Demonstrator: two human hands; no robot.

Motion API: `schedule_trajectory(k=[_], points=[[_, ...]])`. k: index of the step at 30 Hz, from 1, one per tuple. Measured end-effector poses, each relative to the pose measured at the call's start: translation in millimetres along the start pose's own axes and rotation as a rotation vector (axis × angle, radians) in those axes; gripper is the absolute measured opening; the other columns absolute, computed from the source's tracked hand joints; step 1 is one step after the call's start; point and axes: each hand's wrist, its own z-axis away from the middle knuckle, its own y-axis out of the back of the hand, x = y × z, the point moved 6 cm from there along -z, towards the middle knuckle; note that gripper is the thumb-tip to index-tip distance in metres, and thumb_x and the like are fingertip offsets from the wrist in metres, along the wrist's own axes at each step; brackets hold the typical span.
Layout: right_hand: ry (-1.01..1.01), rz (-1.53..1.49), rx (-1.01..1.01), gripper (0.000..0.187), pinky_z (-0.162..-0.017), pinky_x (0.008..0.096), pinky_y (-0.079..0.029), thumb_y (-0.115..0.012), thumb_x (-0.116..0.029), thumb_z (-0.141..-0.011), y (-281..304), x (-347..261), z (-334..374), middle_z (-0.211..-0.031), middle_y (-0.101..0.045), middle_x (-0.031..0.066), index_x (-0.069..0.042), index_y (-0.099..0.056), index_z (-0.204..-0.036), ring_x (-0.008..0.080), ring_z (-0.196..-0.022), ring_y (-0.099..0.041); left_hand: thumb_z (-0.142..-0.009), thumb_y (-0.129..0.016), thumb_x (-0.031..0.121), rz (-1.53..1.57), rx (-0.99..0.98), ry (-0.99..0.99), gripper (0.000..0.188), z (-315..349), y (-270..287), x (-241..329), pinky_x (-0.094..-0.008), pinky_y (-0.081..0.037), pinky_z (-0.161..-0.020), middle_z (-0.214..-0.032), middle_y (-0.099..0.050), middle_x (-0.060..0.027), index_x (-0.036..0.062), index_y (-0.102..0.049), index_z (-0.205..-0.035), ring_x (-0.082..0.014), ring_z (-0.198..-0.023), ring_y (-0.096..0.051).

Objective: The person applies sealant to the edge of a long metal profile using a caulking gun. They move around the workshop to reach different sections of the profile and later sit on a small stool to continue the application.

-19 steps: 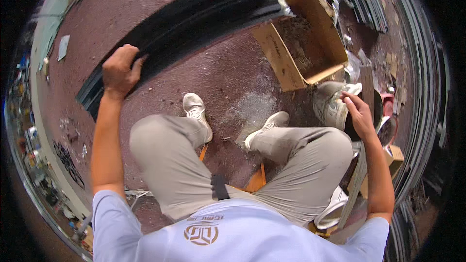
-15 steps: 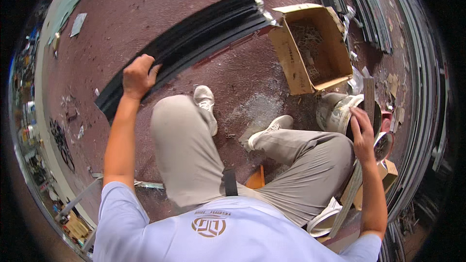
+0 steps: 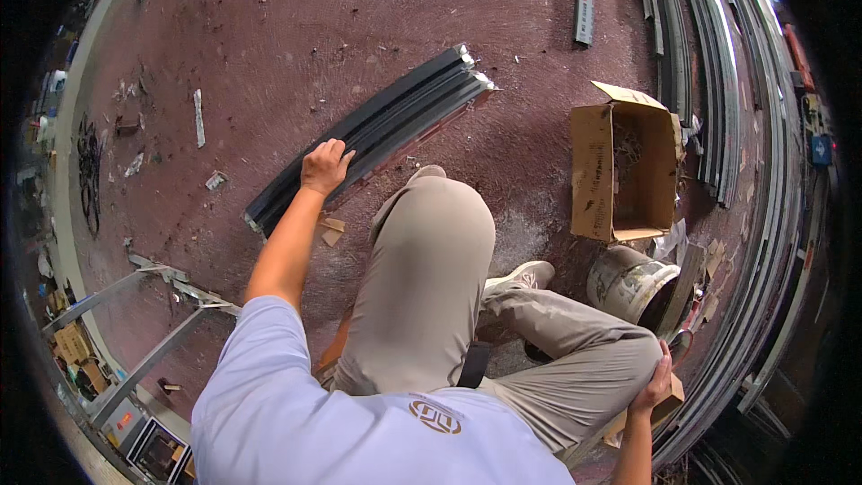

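Observation:
A long black ribbed profile point(image 3: 388, 130) slants across the reddish-brown floor in front of me, its far end wrapped in shiny film. My left hand point(image 3: 325, 166) is closed on the profile's upper edge near its closer end, with the thumb toward me. Part of that edge is hidden beneath the fingers. On my bent right knee lies my right hand point(image 3: 658, 386), its fingers stretched along the trouser cloth and holding nothing I can see.
An opened cardboard box point(image 3: 593, 171) with scraps inside stands right of the profile. Closer to me a dirty white bucket point(image 3: 620, 280) lies tipped beside a board point(image 3: 682, 287). Bundles of long metal profiles point(image 3: 718, 72) line the right side. A metal frame point(image 3: 135, 292) is at lower left.
The black profile looks smaller and lower, and my left hand has stayed on it. My right hand has moved from beside the bucket to my right knee. The view has shifted.

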Motion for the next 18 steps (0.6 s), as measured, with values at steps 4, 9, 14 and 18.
schedule_trajectory(k=[4,9,14,18], points=[[-0.065,-0.101,-0.022,0.05,-0.106,0.036,-0.038,-0.033,-0.032,-0.106,-1.2,-3.1,1.1,-0.127,-0.059,0.0168,0.006,-0.05,-0.133,0.0246,-0.119,-0.054,-0.089,-0.067,0.032,-0.027,-0.049,0.017,0.026,12.0,-43.5,-15.9,-0.0352,-0.056,-0.065,-0.084,-0.057,-0.0062,0.0097,-0.053,-0.089,-0.0233,-0.081,-0.064],[-0.15,-0.193,-0.026,0.053,-0.105,0.0373,-0.039,-0.033,-0.035,-0.104,-5.6,-8.8,1.9,-0.131,-0.055,0.0168,0.005,-0.047,-0.137,0.0256,-0.12,-0.053,-0.091,-0.066,0.031,-0.153,-0.176,-0.01,0.023,26.2,-83.5,-27.1,-0.0343,-0.057,-0.063,-0.083,-0.058,-0.0058,0.0105,-0.055,-0.089,-0.0216,-0.081,-0.066],[-0.107,-0.097,0.002,0.053,-0.106,0.0367,-0.038,-0.031,-0.035,-0.105,0.1,-9.2,2.8,-0.131,-0.055,0.0165,0.005,-0.047,-0.136,0.0256,-0.12,-0.053,-0.093,-0.062,0.028,-0.278,-0.21,-0.089,0.02,24.1,-79.6,-15.5,-0.0346,-0.057,-0.056,-0.08,-0.058,-0.0053,0.0103,-0.056,-0.089,-0.0207,-0.075,-0.067],[-0.076,-0.122,0.005,0.053,-0.104,0.0353,-0.039,-0.031,-0.034,-0.105,0.7,-8.3,4.2,-0.126,-0.058,0.0169,0.007,-0.048,-0.135,0.0251,-0.116,-0.055,-0.093,-0.061,0.026,-0.231,-0.131,-0.062,0.017,20.6,-47.4,-1.7,-0.0336,-0.057,-0.059,-0.082,-0.061,-0.0042,0.0103,-0.056,-0.088,-0.0201,-0.075,-0.067]])
